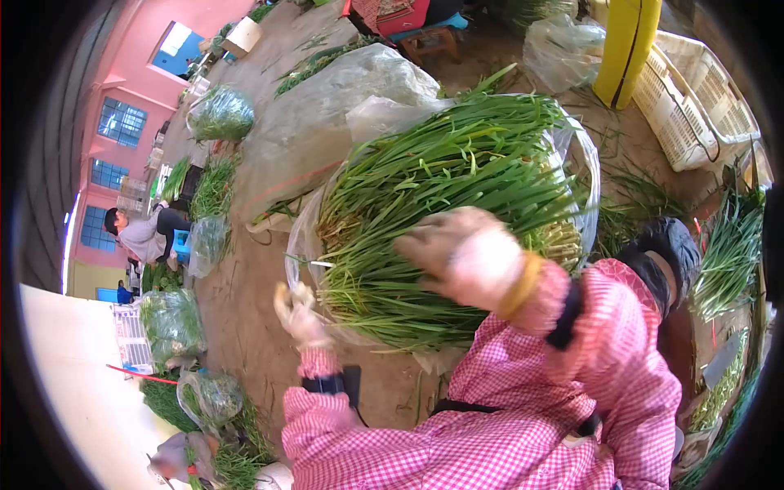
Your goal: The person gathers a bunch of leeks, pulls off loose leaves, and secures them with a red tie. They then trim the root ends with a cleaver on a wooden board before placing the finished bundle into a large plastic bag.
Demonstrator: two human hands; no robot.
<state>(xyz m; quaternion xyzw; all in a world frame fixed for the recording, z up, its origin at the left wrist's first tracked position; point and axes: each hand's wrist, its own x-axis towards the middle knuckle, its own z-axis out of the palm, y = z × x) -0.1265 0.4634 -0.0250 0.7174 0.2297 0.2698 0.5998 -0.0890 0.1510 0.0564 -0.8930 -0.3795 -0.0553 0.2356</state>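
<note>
Up to your right you have a yellow post (625,57) beside white crates (668,106), with a crumpled clear bag (563,53) near the post; ahead of you is a small wooden stool (433,36), and off to your left you can see a pink wall (145,31), barred windows (122,122) and a person in a pale top (140,238)

The single head-worn view looks steeply down past the wearer's pink-and-white checked fabric clothing (482,441) onto a close heap of long green leafy stalks (441,180). Its round, wide field, dark at the edges, is tilted, so the distant pink-painted wall (135,49) lies sideways at upper left.
</note>
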